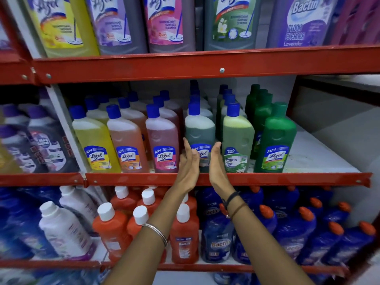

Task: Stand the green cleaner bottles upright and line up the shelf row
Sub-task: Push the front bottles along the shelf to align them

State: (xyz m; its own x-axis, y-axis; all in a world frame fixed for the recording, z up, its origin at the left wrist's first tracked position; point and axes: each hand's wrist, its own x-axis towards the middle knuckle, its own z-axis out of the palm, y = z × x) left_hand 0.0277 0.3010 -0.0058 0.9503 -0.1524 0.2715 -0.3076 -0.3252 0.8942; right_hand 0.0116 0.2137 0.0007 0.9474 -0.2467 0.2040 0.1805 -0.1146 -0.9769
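where the middle shelf's red front edge (226,178) crosses the centre of the frame, the left hand (188,164) and right hand (216,161) reach over it, palms facing, fingers straight, flanking the dark green bottle (199,136) without clearly clamping it. that bottle stands upright at the shelf's front, between a pink bottle (162,140) and a light green bactin bottle (237,140), packed close. the solid green lizol bottle (276,140) ends the row, upright. right of it, bare white shelf board (316,155) lies open toward the frame's right.
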